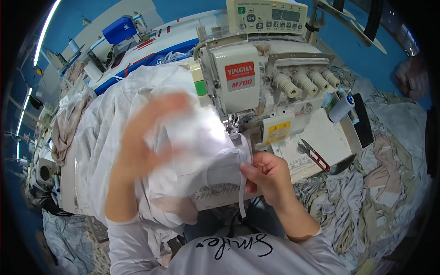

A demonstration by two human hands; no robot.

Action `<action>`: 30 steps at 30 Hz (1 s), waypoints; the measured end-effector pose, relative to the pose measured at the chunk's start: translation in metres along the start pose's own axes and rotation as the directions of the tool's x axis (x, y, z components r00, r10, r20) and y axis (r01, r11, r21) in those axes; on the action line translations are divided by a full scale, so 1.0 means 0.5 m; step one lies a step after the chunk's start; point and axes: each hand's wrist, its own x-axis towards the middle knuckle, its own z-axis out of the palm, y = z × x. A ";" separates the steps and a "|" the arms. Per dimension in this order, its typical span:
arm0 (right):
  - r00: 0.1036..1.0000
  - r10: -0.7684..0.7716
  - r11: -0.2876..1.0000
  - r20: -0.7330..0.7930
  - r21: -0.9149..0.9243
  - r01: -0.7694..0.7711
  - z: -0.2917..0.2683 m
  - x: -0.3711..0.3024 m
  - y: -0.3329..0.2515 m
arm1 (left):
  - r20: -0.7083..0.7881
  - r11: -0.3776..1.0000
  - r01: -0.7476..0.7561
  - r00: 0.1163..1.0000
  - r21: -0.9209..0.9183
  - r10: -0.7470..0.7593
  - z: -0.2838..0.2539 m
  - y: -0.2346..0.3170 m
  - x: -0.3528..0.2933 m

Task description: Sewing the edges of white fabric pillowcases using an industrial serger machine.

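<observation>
1. A person in a white top with dark lettering (293,259) sits at a pale sewing machine (236,78), both bare hands over the work

2. The right hand (270,176) is closed in a pinch, thumb against fingers, on the right edge of a white cloth (201,137); a narrow white strip (243,197) runs by the thumb and dangles past the front of the counter (339,140)

3. The left hand (153,130), blurred, is spread open over the cloth, thumb well apart from the fingers (whether it touches the fabric cannot be told)

4. The white cloth lies in front of and left of the presser foot (233,130), brightly lit near it, with more white fabric (105,128) heaped to the left

5. On the counter right of the machine lie thread snips with red handles (320,160), near a pale blue thread cone (341,109)

6. A control panel with a small screen (270,20) tops the machine, while grey, beige and pink garments (357,206) pile up at right
</observation>
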 end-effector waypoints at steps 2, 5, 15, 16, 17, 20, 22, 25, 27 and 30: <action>1.000 0.015 1.000 -0.021 0.003 -0.015 0.003 -0.008 0.003 | 0.452 0.976 -0.084 0.892 0.201 -0.016 0.046 0.090 -0.012; 0.989 -0.145 0.989 -0.033 0.031 0.146 0.002 -0.018 0.010 | 0.453 0.947 -0.194 0.889 0.255 0.060 0.120 0.094 -0.019; 0.987 -0.159 0.979 -0.025 0.125 0.160 0.007 -0.021 0.021 | 0.177 0.832 -0.320 0.947 0.454 0.268 0.151 0.052 -0.047; 0.976 -0.206 0.971 -0.067 0.110 0.212 0.011 -0.024 0.024 | 0.117 0.897 -0.262 0.965 0.356 0.235 0.151 0.050 -0.046; 0.976 -0.209 0.972 -0.058 0.102 0.214 0.015 -0.026 0.028 | 0.180 0.914 -0.249 0.963 0.320 0.199 0.148 0.045 -0.046; 0.932 -0.339 0.905 -0.131 0.223 0.361 0.014 -0.026 0.035 | 0.168 0.892 -0.323 0.945 0.316 0.282 0.143 0.040 -0.052; 0.847 -0.532 0.821 -0.001 -0.243 0.516 0.006 -0.021 0.035 | 0.259 0.727 -0.548 0.836 0.414 0.483 0.133 0.038 -0.057; 0.844 -0.535 0.792 0.031 -0.329 0.514 0.003 -0.017 0.031 | 0.310 0.676 -0.551 0.835 0.489 0.455 0.126 0.044 -0.062; 0.825 -0.564 0.755 0.045 -0.378 0.536 0.005 -0.016 0.026 | 0.286 0.715 -0.486 0.874 0.503 0.393 0.123 0.048 -0.061; 0.797 -0.602 0.703 0.050 -0.441 0.559 0.012 -0.015 0.017 | 0.261 0.743 -0.459 0.889 0.487 0.377 0.121 0.054 -0.056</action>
